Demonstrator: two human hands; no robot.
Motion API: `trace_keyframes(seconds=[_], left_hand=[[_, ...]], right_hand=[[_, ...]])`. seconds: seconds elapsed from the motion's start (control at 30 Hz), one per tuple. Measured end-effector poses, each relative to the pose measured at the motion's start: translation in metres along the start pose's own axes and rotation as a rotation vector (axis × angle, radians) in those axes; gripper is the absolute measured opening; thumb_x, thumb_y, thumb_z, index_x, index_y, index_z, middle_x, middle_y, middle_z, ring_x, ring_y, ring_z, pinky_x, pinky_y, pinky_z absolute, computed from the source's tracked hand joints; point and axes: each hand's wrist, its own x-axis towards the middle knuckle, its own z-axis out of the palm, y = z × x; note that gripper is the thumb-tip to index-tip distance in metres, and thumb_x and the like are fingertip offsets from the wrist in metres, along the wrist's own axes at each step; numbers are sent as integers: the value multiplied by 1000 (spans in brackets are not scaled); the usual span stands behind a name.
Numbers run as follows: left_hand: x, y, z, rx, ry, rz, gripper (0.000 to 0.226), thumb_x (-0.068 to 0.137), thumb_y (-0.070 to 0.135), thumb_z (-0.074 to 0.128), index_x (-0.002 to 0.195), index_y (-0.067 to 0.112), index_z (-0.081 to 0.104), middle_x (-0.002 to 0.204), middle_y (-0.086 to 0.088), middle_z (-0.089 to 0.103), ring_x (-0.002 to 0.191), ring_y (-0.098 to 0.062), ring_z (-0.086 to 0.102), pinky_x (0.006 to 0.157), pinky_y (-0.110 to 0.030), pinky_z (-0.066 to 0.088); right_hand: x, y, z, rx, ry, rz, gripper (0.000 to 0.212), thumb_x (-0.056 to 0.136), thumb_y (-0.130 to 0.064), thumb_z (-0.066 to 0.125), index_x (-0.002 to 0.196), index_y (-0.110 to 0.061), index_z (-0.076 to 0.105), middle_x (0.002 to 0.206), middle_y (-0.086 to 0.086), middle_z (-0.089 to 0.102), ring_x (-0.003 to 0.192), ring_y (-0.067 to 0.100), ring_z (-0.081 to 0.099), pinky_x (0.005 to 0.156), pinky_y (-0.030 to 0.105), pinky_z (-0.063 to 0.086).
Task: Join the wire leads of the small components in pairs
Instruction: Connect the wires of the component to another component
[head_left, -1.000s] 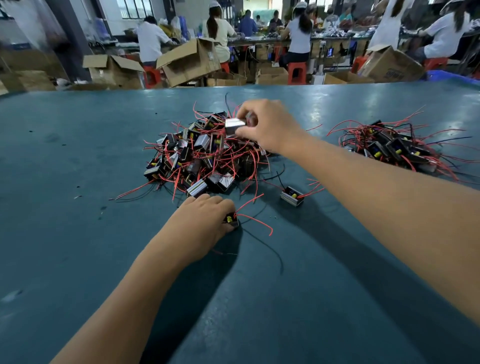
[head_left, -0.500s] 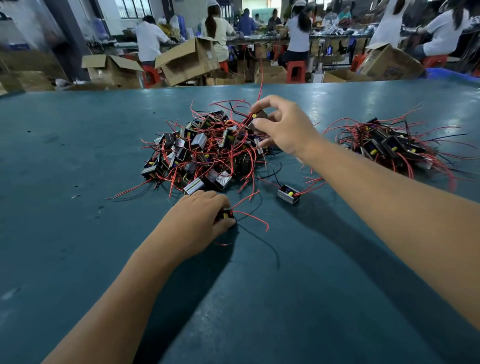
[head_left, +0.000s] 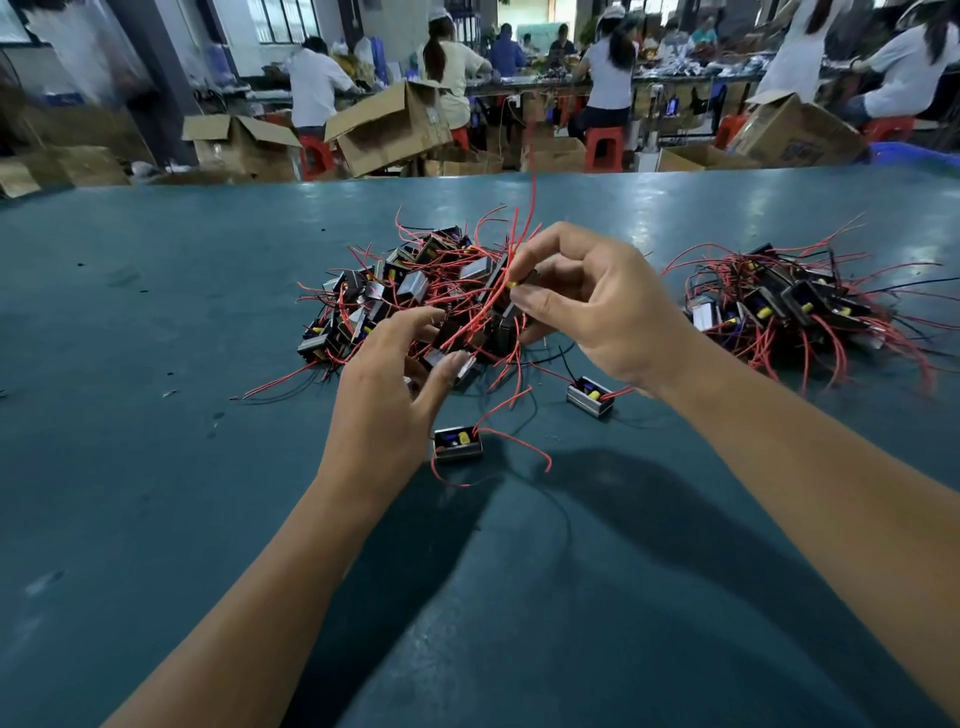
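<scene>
Component pinched in right hand; left hand spread just below.

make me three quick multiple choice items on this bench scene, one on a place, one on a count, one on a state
1. Where is the smaller pile of components?
A. right of the big pile
B. left of it
C. in a box

2. How many components lie singly on the table near the hands?
A. none
B. two
C. five

3. What is the right hand doing?
A. lying flat
B. pinching a component
C. out of view

Answers:
1 A: it sits at the table's right.
2 B: one lies by the left hand, one under the right wrist.
3 B: thumb and fingers close on a black component with a yellow part.
</scene>
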Motion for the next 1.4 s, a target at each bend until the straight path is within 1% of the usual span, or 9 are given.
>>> trace_keyframes(seconds=[0.23,0.4,0.53,0.67,0.8,0.93,1.1,1.23,1.4], left_hand=[[0,-5,3,108,-28,-16,23,93,29,69,110,17,58,99,1,63,80,-20,65,77,-44,55],[5,-16,-6,133,73,-71,19,91,25,70,102,25,54,98,4,64,74,-5,62,67,-14,49],[6,-23,-5,248,-13,-39,23,88,21,75,109,18,65,109,3,56,80,-14,63,80,-40,56],[6,-26,1,316,-282,-70,38,87,17,76,123,11,65,118,-6,63,102,-24,65,95,-43,54],[3,-26,6,318,-404,-156,48,93,11,68,139,11,55,132,-11,64,121,-25,61,105,-43,49],[4,-30,0,402,-218,-123,28,95,5,61,121,9,67,110,-11,72,95,-27,67,88,-40,54],[13,-11,-22,159,177,53,16,92,7,61,98,18,71,85,10,68,73,-3,60,71,-16,46],[3,7,-13,217,-146,352,14,89,20,62,96,17,74,89,10,69,82,-8,61,81,-26,46],[-8,-9,3,578,-516,249,34,92,50,62,118,30,67,115,12,65,113,-18,54,97,-33,30]], right_hand=[[-8,5,-1,-90,219,12,12,90,-6,65,93,-17,64,80,8,66,69,15,65,65,40,61],[-14,6,-27,0,459,104,16,92,-2,62,90,-18,62,75,5,65,71,18,66,60,37,60],[-39,4,-37,88,307,299,21,95,2,56,88,-17,60,82,11,66,73,23,69,52,27,55],[-76,2,-39,23,179,493,19,96,0,55,108,-12,51,74,16,66,67,31,61,47,30,43],[-105,-1,-37,-59,123,599,19,95,-4,58,111,-12,52,61,7,62,51,12,54,50,27,42],[-121,1,-33,-86,68,607,11,94,-4,59,99,-13,64,73,13,67,58,18,55,53,30,44],[-131,9,-32,-196,1,595,21,94,-7,61,92,-25,71,74,-2,70,54,15,57,53,24,47],[-133,12,-35,-396,-117,573,25,92,-12,62,97,-35,71,76,-10,72,57,7,57,53,15,42],[-135,13,-33,-587,-136,465,22,90,-16,65,96,-37,67,88,-23,69,84,-2,65,75,13,47]])
